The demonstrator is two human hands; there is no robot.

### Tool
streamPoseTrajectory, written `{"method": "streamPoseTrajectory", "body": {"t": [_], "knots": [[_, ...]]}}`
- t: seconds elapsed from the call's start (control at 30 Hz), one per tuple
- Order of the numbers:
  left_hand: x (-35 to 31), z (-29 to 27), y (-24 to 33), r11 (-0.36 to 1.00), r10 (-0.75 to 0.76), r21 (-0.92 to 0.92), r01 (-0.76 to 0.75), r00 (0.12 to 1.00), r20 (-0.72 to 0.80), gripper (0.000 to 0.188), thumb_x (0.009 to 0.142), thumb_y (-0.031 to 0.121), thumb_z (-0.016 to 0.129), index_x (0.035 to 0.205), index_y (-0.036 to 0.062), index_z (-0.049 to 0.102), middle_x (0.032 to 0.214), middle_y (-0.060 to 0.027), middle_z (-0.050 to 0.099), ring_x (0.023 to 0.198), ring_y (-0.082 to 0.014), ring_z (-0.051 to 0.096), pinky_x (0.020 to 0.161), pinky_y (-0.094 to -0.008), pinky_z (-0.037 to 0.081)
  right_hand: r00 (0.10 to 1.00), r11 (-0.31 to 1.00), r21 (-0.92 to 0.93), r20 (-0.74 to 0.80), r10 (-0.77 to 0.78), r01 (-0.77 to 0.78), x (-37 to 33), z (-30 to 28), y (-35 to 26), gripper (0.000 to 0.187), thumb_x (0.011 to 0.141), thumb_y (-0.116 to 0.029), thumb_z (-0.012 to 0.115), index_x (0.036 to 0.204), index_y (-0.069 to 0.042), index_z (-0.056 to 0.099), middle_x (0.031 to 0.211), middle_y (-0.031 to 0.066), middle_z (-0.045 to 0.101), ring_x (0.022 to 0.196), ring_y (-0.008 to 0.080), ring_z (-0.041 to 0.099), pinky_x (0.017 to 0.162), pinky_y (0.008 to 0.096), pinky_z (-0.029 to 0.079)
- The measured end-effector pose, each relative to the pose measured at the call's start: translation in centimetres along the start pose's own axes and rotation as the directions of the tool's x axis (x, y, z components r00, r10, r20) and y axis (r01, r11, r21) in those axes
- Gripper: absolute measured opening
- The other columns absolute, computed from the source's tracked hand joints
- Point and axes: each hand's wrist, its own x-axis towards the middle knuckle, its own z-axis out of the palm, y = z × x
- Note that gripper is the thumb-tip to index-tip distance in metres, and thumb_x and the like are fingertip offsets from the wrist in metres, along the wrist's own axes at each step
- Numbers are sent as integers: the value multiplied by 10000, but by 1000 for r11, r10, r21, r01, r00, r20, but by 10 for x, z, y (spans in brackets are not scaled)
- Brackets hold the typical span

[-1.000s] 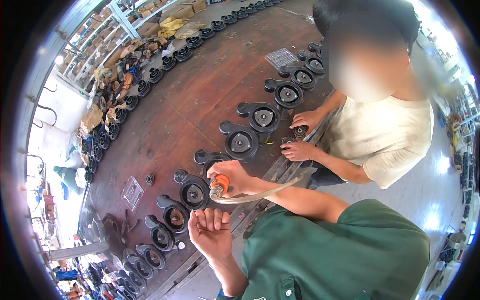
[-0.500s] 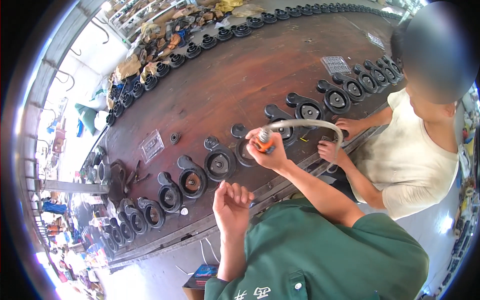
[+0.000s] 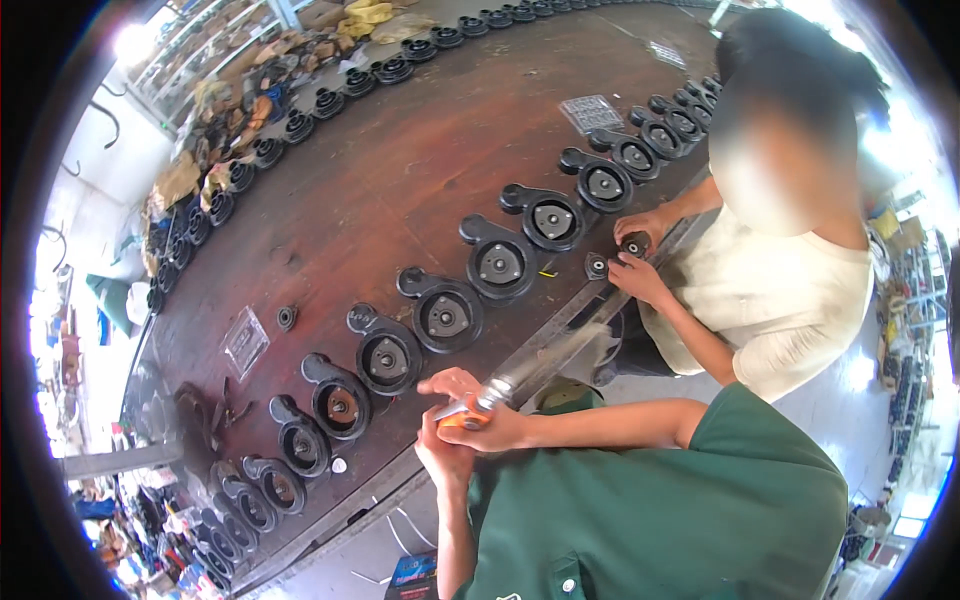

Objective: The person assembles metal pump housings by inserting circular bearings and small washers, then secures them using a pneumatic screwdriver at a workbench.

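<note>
Both my hands meet at the table's near edge around an orange air tool [image 3: 466, 414] with a shiny metal fitting on its end. My right hand [image 3: 497, 430] is closed around the tool's body. Against its other side, my left hand [image 3: 440, 452] has its fingers curled onto it. Parts of the fingers and the tool's working end are hidden. A blurred hose [image 3: 560, 352] trails from the fitting toward the right. Just beyond my hands lie black round casings with side spouts, the closest being one casing [image 3: 388, 362] with a grey plate inside.
A long row of similar casings [image 3: 500, 262] runs along the brown table [image 3: 380, 220]. At right, a co-worker in a cream top [image 3: 790, 270] handles small dark parts [image 3: 632, 245]. Clear plastic trays [image 3: 247, 342] lie on the table; a box [image 3: 412, 575] stands below its edge.
My right hand has brought the air tool left and nearer to me, and my left hand has joined it. My view has shifted right. The co-worker's hands now show small dark parts.
</note>
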Motion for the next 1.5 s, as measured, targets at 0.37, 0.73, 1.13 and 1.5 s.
{"method": "streamPoseTrajectory", "body": {"t": [0.37,0.73,1.13,1.5], "knots": [[9,-21,-111,737,-201,675,-49,937,287,323,674,230,784,963,111,700,825,-217,713,850,-457,688,753,-524,546,790,833,-275,-549,273,-479,-61,-178,53,223,900,-264,718,953,-47,728,772,80,742,704,239,725,686,358,562],[-15,-32,-108,686,-43,683,252,951,-307,322,777,150,766,1049,27,645,1119,-195,634,1141,-418,530,997,-512,425,692,103,-705,-642,329,-702,-47,-296,180,637,692,-393,826,1138,11,617,1196,207,551,1169,432,527,985,505,477],[53,136,-73,982,-187,-20,189,981,51,264,840,140,748,1036,-25,686,881,-153,733,801,-203,706,760,-341,547,953,468,-861,-61,297,-201,-28,-101,146,637,625,-379,833,1099,-32,586,1077,139,541,1048,345,570,819,471,557],[84,213,-40,960,239,123,-253,964,117,223,783,38,666,1006,35,663,981,-131,670,977,-368,605,854,-471,487,894,302,-866,-294,338,-399,-50,-177,149,631,655,-381,838,1139,-55,595,1111,113,558,1083,334,581,791,462,564]]}}
